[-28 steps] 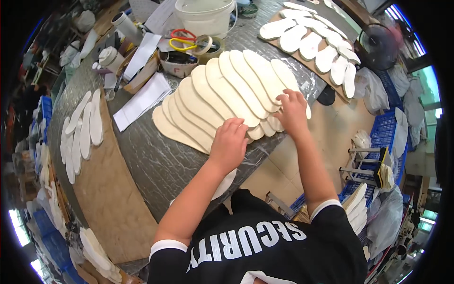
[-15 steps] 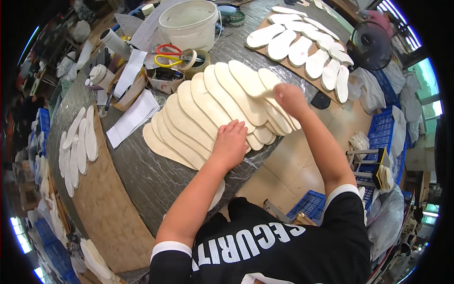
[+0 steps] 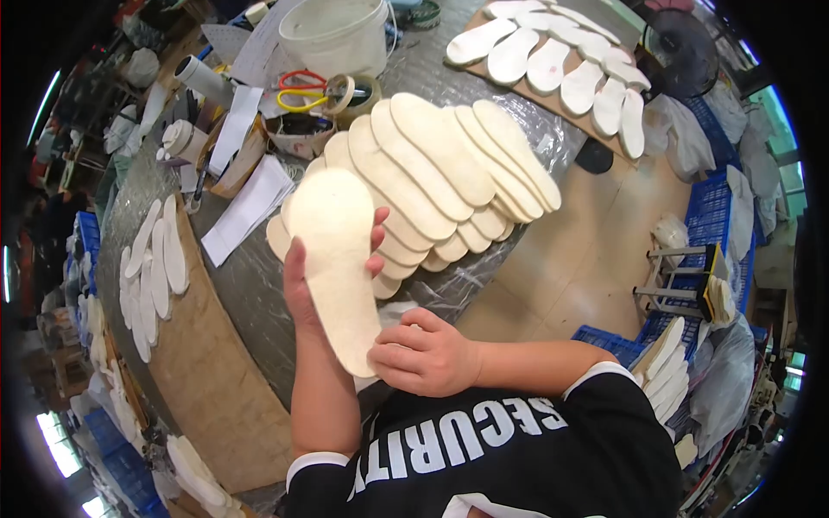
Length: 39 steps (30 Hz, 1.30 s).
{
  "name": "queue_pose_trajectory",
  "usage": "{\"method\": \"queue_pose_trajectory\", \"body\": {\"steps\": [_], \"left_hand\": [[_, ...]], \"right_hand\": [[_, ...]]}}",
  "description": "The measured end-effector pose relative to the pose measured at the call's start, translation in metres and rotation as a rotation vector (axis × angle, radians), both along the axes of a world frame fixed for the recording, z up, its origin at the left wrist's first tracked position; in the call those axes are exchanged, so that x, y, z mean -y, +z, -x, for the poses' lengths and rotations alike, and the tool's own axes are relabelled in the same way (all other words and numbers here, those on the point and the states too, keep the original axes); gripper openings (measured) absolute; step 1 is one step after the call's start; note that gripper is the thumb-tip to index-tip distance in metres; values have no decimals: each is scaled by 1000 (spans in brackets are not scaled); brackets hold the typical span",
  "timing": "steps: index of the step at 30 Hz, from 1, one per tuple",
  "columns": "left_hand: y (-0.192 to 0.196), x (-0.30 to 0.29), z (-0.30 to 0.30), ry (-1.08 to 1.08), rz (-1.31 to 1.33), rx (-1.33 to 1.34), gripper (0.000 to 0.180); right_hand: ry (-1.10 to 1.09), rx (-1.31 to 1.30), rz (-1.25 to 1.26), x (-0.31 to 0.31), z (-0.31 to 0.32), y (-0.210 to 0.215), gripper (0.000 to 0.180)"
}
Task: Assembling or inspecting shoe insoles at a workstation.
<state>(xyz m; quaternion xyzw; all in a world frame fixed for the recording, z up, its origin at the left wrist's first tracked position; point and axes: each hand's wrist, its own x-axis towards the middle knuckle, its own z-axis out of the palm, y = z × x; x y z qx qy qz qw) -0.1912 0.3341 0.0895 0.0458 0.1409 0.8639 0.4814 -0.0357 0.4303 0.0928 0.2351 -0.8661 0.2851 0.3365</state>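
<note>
- My left hand (image 3: 313, 285) grips one cream insole (image 3: 338, 259), thumb over its right edge, fingers hidden behind it, held up flat toward me.
- My right hand (image 3: 425, 354) is curled, fingers closed on the insole's lower end.
- The insole is lifted off the table (image 3: 250, 285), over its near edge, in front of the fanned row of insoles (image 3: 440, 173).
- Row runs toward the table's right edge; scissors (image 3: 302, 91) and bucket (image 3: 337, 34) at the far side.
</note>
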Motion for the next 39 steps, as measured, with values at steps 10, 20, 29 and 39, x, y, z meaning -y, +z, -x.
{"method": "queue_pose_trajectory", "body": {"steps": [10, 20, 29, 39], "left_hand": [[9, 170, -42, -18, 537, -458, 98], [-41, 166, -72, -439, 1126, -1156, 84], [-44, 128, -76, -354, 1316, -1703, 83], [-58, 117, -89, -373, 1281, -1829, 82]], "right_hand": [[-378, 961, 936, 5, -58, -99, 33], [-406, 1006, 135, 1, -20, -115, 44], [-336, 1179, 578, -21, -15, -119, 38], [-101, 1393, 929, -43, -17, -121, 46]]}}
